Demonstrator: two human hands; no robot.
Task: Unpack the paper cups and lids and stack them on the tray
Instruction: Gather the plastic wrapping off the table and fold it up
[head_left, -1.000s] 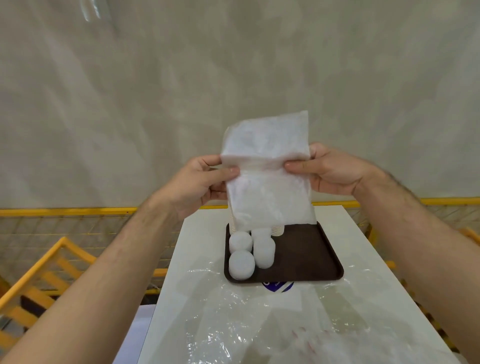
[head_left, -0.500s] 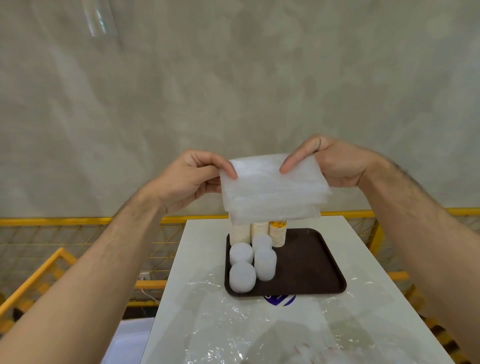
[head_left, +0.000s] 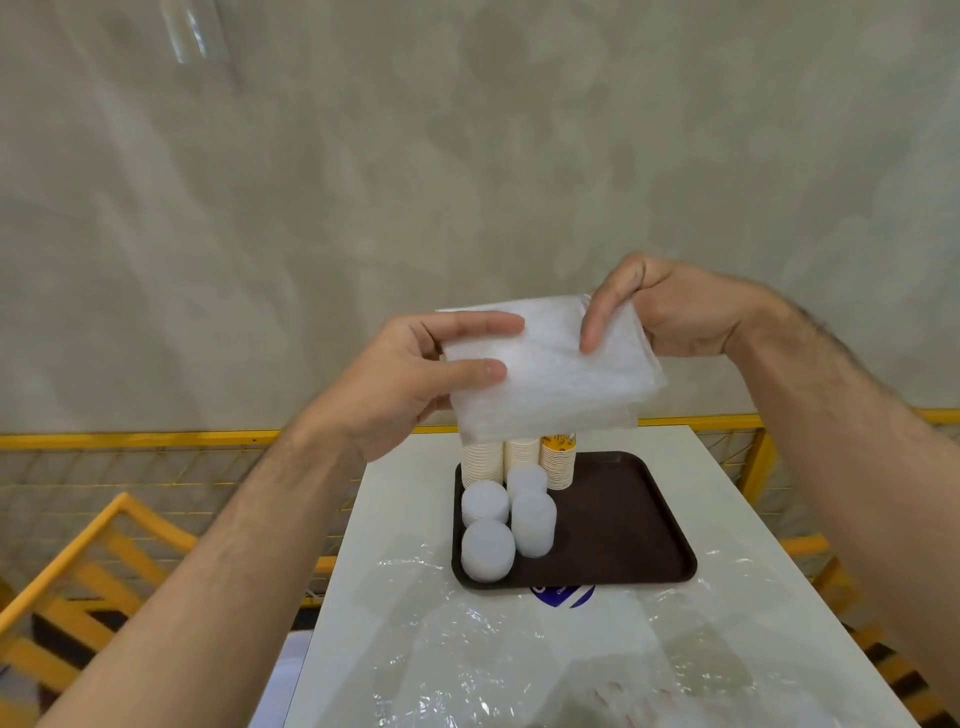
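From the head camera, both hands hold a folded white plastic bag in the air above the far end of the brown tray. The left hand grips the bag's left edge, its thumb lying flat on top and the index finger stretched along the upper edge, with the other fingers tucked beneath the bag out of sight. The right hand pinches the bag's right edge, its thumb pressing down on the top face and its fingers curled under the fold. The bag is folded into a rough rectangle, tilted down toward the camera, and it hides the tops of the cup stacks behind it.

On the tray's far left part stand three stacks of paper cups, side by side and upright; the rightmost stack shows a yellow print. Just in front of them, also on the tray's left side, stand four stacks of white lids, close together, some touching. The right half of the tray is bare brown surface.

The tray sits on a white table. Clear crumpled plastic wrap lies on the table at the tray's near edge, over a blue logo. A yellow railing runs behind the tray, with a grey wall beyond
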